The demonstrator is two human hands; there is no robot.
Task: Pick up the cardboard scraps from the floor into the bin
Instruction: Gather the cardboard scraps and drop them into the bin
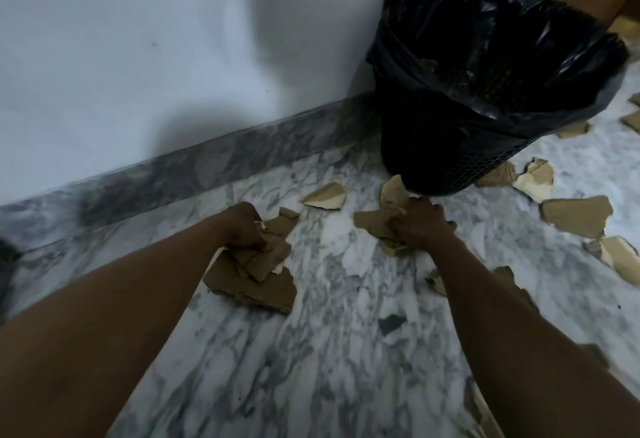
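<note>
**Cardboard scraps gathered in both hands beside the bin**

A bundle of brown cardboard scraps [258, 261] is clutched in the left hand [244, 226], its grip clenched around them low over the marble floor [329, 351]. A second bunch of scraps [379, 221] is grasped in the right hand [422, 224], just in front of the bin [450, 146]. The black-lined bin is set against the white wall [156, 49]. More loose scraps [576, 217] are scattered on the floor to the right.

My left hand [244, 228] grips a bundle of cardboard scraps [258, 264] mid-frame, my right hand [420, 224] clutches another bunch [379, 221]; the black-lined bin [485, 91] stands upper right, loose pieces [576, 217] littering the marble floor [329, 351]
</note>
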